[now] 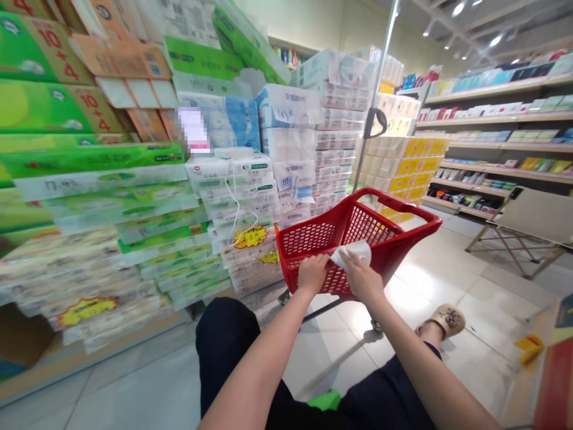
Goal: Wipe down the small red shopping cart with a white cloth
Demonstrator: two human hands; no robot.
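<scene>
Red perforated plastic shopping basket (385, 230): near rim under left hand (312, 272), grip clamped; right hand (363, 279), just right, presses white cloth (353, 254).

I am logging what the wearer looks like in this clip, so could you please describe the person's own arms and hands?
Both forearms are bare, with no sleeve in view down to the bottom edge of the picture. The left hand and right hand wear no gloves, and no watch, bracelet or ring can be made out. Nothing else is worn on them.
</scene>
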